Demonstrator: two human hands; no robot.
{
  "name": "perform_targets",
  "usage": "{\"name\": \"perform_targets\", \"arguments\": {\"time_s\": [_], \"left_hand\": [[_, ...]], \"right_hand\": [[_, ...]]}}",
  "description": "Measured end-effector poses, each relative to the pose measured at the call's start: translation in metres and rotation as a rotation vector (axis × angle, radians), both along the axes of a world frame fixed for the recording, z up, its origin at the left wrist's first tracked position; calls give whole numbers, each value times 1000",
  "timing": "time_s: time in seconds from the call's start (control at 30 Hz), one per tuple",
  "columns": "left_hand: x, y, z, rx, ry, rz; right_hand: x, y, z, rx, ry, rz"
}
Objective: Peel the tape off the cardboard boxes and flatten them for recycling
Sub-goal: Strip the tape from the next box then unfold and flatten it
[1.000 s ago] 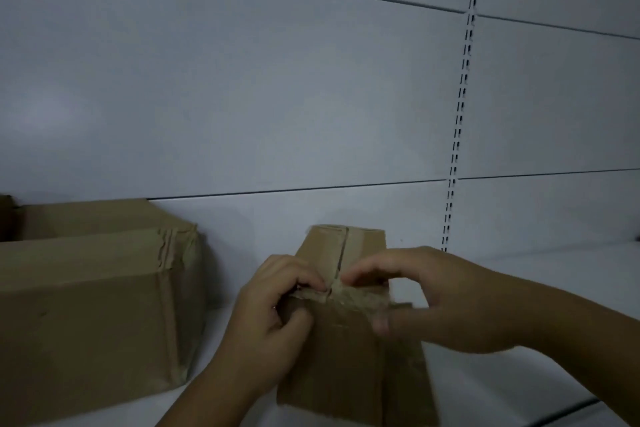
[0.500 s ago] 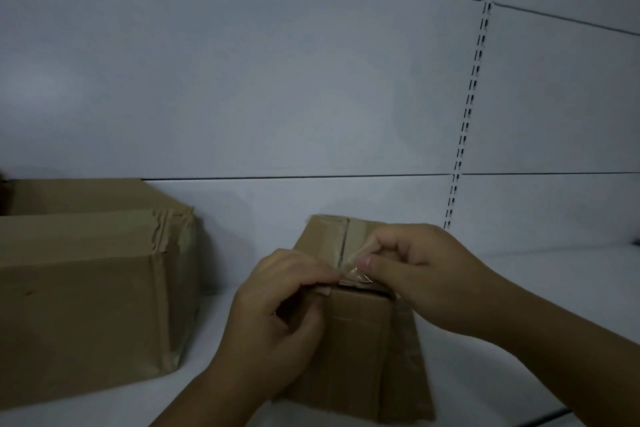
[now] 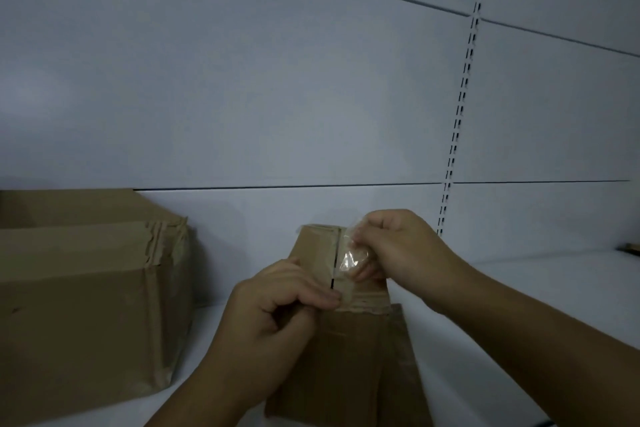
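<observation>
The right hand pinches the thin, clingy tape just above the left hand, which grips the light, bendable box steady (yanked, the tape likely tears).

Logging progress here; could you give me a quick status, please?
Left hand grips small box at top edge. Right hand pinches clear tape, partly off the seam. Big box left, apart.

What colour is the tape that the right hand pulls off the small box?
The tape is transparent and glossy; the head view shows it.
</observation>
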State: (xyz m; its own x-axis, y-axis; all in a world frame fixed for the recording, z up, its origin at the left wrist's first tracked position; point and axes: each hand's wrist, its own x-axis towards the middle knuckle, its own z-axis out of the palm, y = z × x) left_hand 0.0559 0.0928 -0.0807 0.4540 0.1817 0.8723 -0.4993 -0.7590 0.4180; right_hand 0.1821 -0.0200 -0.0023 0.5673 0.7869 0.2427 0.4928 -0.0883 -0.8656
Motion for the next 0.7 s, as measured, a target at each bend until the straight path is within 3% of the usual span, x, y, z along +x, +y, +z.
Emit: {"name": "perform_targets", "arguments": {"time_s": [0.17,0.3,0.37,0.47,0.53,0.7], "left_hand": [[-6,0,3,-94,-7,-65],[-14,3,6,-252,21,-171],[-14,4,10,-296,73,-180],[-12,2,22,-301,187,-176],[-14,-2,39,-281,333,-105],[-9,-33,83,121,850,447]], "right_hand": [[-6,-5,8,-1,-34,18],[16,-14,7,59,-373,-188],[25,-19,1,49,-433,-251],[31,-23,-7,80,-381,-276],[33,-25,-7,145,-242,-271],[27,-30,-3,208,62,-194]]}}
